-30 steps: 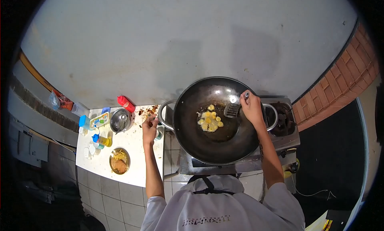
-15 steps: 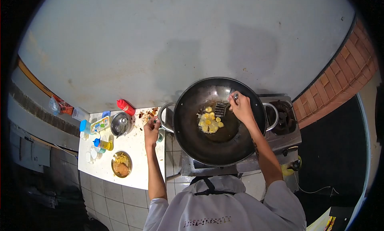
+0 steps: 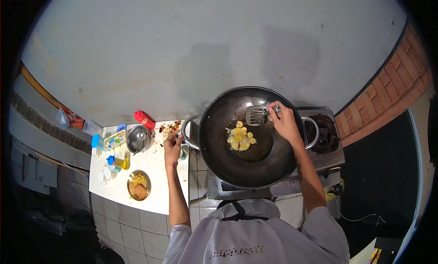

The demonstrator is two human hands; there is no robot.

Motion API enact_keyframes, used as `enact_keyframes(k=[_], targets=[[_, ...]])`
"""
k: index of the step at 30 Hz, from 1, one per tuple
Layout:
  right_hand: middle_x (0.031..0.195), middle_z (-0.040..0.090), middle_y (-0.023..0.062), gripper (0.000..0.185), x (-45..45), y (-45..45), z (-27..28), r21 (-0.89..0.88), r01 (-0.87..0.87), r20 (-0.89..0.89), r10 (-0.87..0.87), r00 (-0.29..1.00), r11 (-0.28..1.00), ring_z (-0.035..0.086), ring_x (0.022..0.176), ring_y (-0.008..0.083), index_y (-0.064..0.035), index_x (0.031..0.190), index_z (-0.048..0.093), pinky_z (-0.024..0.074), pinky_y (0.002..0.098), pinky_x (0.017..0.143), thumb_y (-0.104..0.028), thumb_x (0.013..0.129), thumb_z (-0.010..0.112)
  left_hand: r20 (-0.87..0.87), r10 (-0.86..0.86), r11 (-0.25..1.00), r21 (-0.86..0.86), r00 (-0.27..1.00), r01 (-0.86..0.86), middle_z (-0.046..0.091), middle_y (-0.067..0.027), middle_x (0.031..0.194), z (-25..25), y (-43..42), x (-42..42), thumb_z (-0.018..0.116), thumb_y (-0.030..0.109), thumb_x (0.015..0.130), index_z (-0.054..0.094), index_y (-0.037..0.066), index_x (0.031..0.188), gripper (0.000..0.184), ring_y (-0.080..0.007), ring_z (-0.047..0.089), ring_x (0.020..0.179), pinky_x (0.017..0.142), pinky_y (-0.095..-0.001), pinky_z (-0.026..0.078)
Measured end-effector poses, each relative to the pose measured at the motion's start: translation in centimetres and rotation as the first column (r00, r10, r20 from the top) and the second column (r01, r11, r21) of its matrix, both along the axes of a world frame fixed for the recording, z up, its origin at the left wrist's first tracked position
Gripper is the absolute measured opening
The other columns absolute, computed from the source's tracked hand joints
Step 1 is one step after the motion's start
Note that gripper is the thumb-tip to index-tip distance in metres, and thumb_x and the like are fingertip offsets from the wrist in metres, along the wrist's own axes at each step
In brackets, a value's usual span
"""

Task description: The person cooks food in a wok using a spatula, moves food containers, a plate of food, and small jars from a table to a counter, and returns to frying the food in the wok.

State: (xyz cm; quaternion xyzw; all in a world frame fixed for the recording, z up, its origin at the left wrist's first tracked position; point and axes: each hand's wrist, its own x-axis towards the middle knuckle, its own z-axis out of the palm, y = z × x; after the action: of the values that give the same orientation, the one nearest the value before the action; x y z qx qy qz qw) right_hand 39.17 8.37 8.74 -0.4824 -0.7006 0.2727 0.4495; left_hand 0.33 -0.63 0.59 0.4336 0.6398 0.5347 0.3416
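Note:
My right hand [image 3: 284, 119] is closed on the handle of a slotted spatula [image 3: 256, 116], whose metal head hangs over the upper part of a big dark wok [image 3: 228, 170]. Just below the spatula head, yellow round pieces [image 3: 240, 137] lie clumped in oil, left of the wok's middle. My left hand [image 3: 173, 145] is beside the wok's left handle, over the right edge of the white table [image 3: 159, 186]. Its fingers are bent together around something small that I cannot make out.
On the table are a metal bowl [image 3: 138, 139], a red bottle [image 3: 144, 120], a plate of food [image 3: 138, 185], a blue-capped oil bottle [image 3: 118, 161] and small containers. A burner [image 3: 323, 134] sits right of the wok; a wall [image 3: 219, 44] rises behind.
My right hand first swung the spatula left toward the yellow pieces, then lifted it back up and right, its head now turned. My left hand has stayed nearly still.

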Motion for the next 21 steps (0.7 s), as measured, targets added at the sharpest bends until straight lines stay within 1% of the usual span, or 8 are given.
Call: enact_keyframes(k=[4, 6, 7, 8, 13, 17, 19, 21], targets=[[0.059, 0.058, 0.0087, 0.012, 1.2, -1.6, 0.8, -0.031, 0.062, -0.068, -0.064, 0.996, 0.998, 0.059, 0.054, 0.0114, 0.0033, 0.088, 0.057, 0.0451, 0.0281, 0.051, -0.009, 0.09, 0.058, -0.015, 0.004, 1.0, -0.006, 1.0, -0.005, 0.058, 0.0005, 0.074, 0.0, 0.1, -0.1, 0.06, 0.01, 0.092, 0.059, -0.004, 0.116, 0.027, -0.0059, 0.047, 0.066, 0.061, -0.0212, 0.038], [0.064, 0.061, 0.0074, 0.011, 1.1, -2.8, 0.7, -0.104, 0.149, -0.128, -0.162, 0.978, 0.983, 0.061, 0.055, 0.0114, 0.0042, 0.086, 0.058, 0.0468, 0.0273, 0.052, -0.007, 0.089, 0.057, 0.0, 0.0, 1.0, -0.003, 1.0, 0.0, 0.058, 0.0005, 0.074, -0.2, 0.2, -0.2, 0.06, 0.01, 0.092, 0.059, -0.004, 0.116, 0.027, -0.0058, 0.047, 0.065, 0.061, -0.021, 0.038], [0.071, 0.064, 0.0068, 0.01, 0.9, -3.4, -0.2, -0.117, 0.113, -0.202, -0.135, 0.97, 0.987, 0.062, 0.056, 0.0122, 0.0047, 0.085, 0.059, 0.0484, 0.0259, 0.051, -0.004, 0.089, 0.057, 0.022, -0.009, 1.0, 0.015, 1.0, 0.009, 0.059, 0.0003, 0.075, -0.4, 0.4, -0.2, 0.059, 0.01, 0.093, 0.059, -0.004, 0.116, 0.027, -0.0058, 0.047, 0.066, 0.061, -0.0211, 0.038], [0.076, 0.066, 0.0075, 0.008, 0.6, -4.0, -0.6, -0.116, 0.092, -0.204, -0.115, 0.972, 0.989, 0.063, 0.057, 0.0124, 0.004, 0.087, 0.06, 0.0492, 0.0246, 0.05, -0.003, 0.089, 0.057, 0.044, -0.02, 0.999, 0.035, 0.999, 0.018, 0.059, 0.0001, 0.075, -0.7, 0.6, -0.2, 0.059, 0.01, 0.093, 0.059, -0.004, 0.116, 0.026, -0.0057, 0.047, 0.066, 0.061, -0.0212, 0.038], [0.069, 0.065, 0.0088, 0.01, -1.1, -6.0, -3.3, -0.169, 0.023, -0.318, -0.077, 0.945, 0.985, 0.064, 0.057, 0.012, 0.0036, 0.088, 0.059, 0.0494, 0.0243, 0.05, -0.006, 0.09, 0.059, 0.029, -0.018, 0.998, 0.056, 0.999, 0.017, 0.061, -0.0011, 0.078, -0.2, 0.6, 0.8, 0.058, 0.01, 0.094, 0.059, -0.004, 0.114, 0.025, -0.0069, 0.05, 0.069, 0.066, -0.0214, 0.041], [0.062, 0.063, 0.0098, 0.013, -1.8, -7.2, -3.5, -0.192, 0.039, -0.204, -0.079, 0.976, 0.981, 0.064, 0.055, 0.0121, 0.0041, 0.088, 0.058, 0.0476, 0.0255, 0.048, -0.008, 0.09, 0.061, -0.023, 0.018, 1.0, 0.024, 1.0, -0.017, 0.062, -0.0025, 0.081, -0.2, 0.5, 0.8, 0.058, 0.014, 0.094, 0.061, -0.005, 0.112, 0.026, -0.0081, 0.053, 0.073, 0.07, -0.023, 0.044], [0.062, 0.063, 0.0098, 0.013, -1.9, -7.7, -3.6, -0.193, 0.042, -0.193, -0.08, 0.978, 0.98, 0.064, 0.055, 0.0125, 0.0039, 0.087, 0.058, 0.0471, 0.026, 0.048, -0.009, 0.09, 0.061, -0.023, 0.02, 1.0, 0.017, 1.0, -0.02, 0.062, -0.0031, 0.082, -0.2, 0.3, 0.8, 0.058, 0.016, 0.095, 0.061, -0.005, 0.111, 0.027, -0.0088, 0.053, 0.075, 0.071, -0.0239, 0.044], [0.062, 0.063, 0.0098, 0.014, -2.1, -8.3, -3.5, -0.192, 0.048, -0.185, -0.084, 0.979, 0.98, 0.063, 0.054, 0.0129, 0.0037, 0.087, 0.059, 0.0465, 0.0265, 0.048, -0.009, 0.09, 0.062, -0.084, 0.002, 1.0, -0.005, 0.996, -0.002, 0.063, -0.0037, 0.084, 0.0, 0.3, 0.9, 0.057, 0.019, 0.095, 0.063, -0.006, 0.109, 0.029, -0.0102, 0.054, 0.078, 0.075, -0.0255, 0.044]])
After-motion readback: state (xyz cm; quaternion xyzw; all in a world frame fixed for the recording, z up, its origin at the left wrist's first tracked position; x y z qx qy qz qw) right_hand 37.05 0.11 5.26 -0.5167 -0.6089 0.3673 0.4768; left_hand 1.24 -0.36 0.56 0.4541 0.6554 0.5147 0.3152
